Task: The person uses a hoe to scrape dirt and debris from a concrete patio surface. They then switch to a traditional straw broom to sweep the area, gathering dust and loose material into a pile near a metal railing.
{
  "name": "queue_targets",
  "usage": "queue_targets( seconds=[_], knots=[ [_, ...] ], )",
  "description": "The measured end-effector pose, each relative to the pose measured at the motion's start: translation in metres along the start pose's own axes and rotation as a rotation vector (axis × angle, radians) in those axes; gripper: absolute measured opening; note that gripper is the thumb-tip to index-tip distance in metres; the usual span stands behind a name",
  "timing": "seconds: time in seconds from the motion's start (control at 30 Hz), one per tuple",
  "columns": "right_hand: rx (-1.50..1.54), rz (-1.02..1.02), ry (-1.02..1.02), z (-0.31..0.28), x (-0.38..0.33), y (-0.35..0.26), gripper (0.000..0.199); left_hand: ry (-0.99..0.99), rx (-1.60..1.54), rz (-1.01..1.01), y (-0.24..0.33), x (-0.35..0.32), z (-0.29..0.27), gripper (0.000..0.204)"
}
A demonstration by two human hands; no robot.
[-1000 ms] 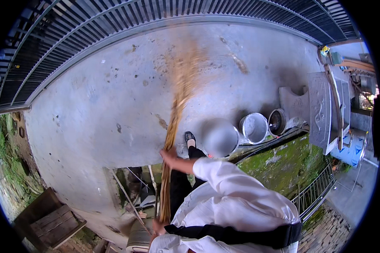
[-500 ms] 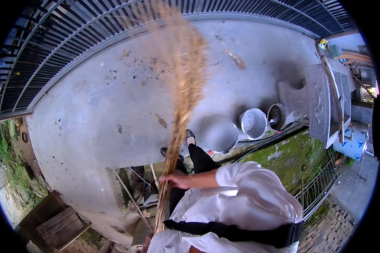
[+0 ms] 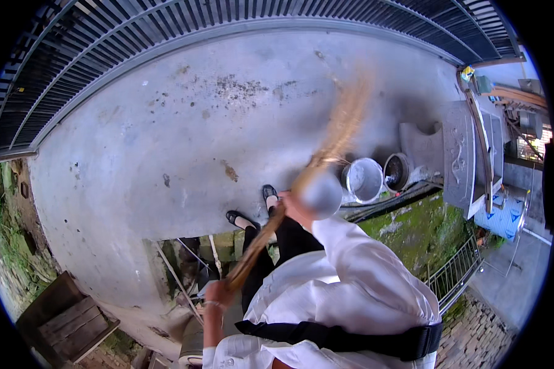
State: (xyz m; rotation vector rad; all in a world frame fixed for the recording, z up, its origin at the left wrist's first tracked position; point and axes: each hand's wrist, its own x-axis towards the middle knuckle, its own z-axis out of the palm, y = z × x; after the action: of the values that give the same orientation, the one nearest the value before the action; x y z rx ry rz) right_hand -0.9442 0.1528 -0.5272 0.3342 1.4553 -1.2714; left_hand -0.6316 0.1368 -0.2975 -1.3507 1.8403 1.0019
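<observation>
A long straw broom reaches from my lap up and to the right, its spread end blurred by motion over the concrete floor. My left hand is wrapped round the lower end of its handle, close to my left side. Further up, my right hand grips the handle in front of my knees, its fingers partly blurred. Dark crumbs of dirt lie scattered on the floor left of the broom's tip. My feet in black shoes stand below the handle.
At the right stand a metal basin, a white bucket and a dark pot. Beyond them is a grey stone trough. A slatted railing curves along the far edge. Mossy ground lies to my right.
The broom's spread end has swung right and nearer, off the far dirt patch. My right hand has moved forward and right; my left hand has come up into view on the handle.
</observation>
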Motion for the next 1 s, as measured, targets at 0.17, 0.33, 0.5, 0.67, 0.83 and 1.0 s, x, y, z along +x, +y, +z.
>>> queue_targets(
  seconds=[0.17, 0.33, 0.5, 0.67, 0.83, 1.0],
  knots=[
    [-0.332, 0.289, 0.230, 0.165, -0.081, 0.099, 0.017, 0.063, -0.113, -0.469, -0.078, -0.131, -0.026, 0.027],
    [-0.444, 0.413, -0.196, 0.232, -0.227, 0.112, 0.027, 0.274, -0.568, -0.540, -0.099, -0.284, -0.002, 0.026],
    [-0.236, 0.571, -0.512, 0.233, -0.297, 0.101, 0.028, 0.104, -1.537, -0.757, -0.256, -0.391, 0.103, 0.060],
    [-0.138, 0.577, -0.349, 0.187, -0.238, 0.063, 0.021, -0.004, -0.711, -0.468, -0.169, -0.262, 0.042, 0.025],
    [-0.107, 0.182, -0.001, 0.123, -0.093, -0.001, 0.016, -0.091, -0.466, -0.249, -0.073, -0.098, 0.031, 0.028],
    [-0.198, 0.148, 0.271, 0.115, -0.028, 0.003, 0.015, 0.132, -0.252, -0.210, -0.020, -0.076, 0.001, 0.028]
  ],
)
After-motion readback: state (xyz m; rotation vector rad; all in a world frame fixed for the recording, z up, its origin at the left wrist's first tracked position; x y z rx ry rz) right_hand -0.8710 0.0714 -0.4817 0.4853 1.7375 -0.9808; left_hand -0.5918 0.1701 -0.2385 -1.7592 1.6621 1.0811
